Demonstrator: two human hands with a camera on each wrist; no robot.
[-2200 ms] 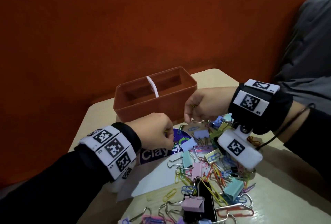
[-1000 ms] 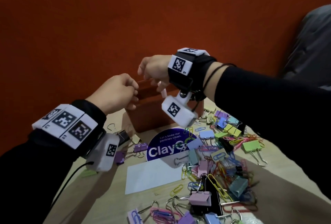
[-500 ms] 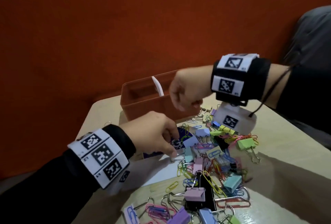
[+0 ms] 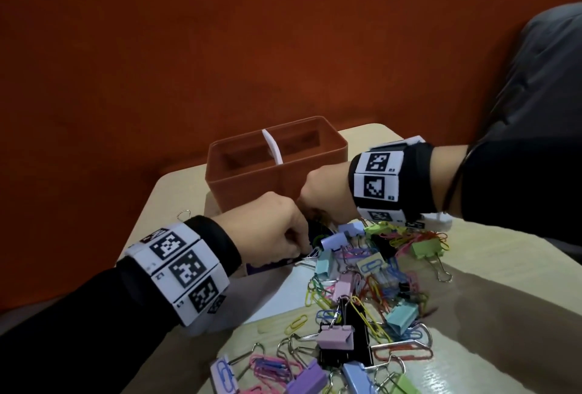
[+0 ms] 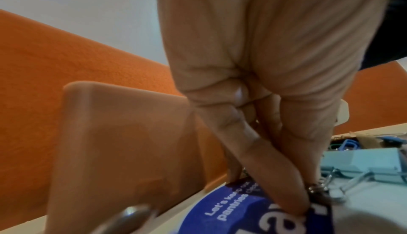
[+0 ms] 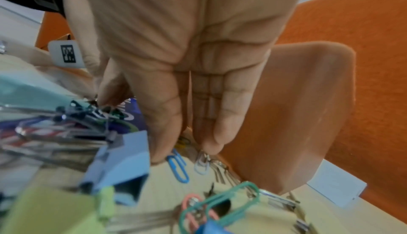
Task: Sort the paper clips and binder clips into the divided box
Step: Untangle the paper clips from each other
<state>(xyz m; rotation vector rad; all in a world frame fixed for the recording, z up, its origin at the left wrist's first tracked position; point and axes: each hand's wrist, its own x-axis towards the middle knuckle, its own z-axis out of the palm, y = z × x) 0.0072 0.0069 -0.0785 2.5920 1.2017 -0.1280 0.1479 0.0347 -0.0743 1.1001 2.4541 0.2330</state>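
Note:
The orange divided box stands at the table's far side, a white divider splitting it in two; what lies inside is hidden. Coloured paper clips and binder clips lie heaped in front of it. My left hand is down on the blue sticker, where thumb and index finger pinch the wire handle of a teal binder clip. Just before the box wall, my right hand points straight fingers at the table. Its fingertips touch a blue paper clip and a pale one.
A white paper sheet lies under the pile's left edge. An orange upholstered backrest rises behind the small beige table. A grey cushion sits at the right. More binder clips crowd the near edge.
My right hand has dropped from beside the box to the table in front of it. My left hand has crept forward onto the sticker and closed on the clip's handle.

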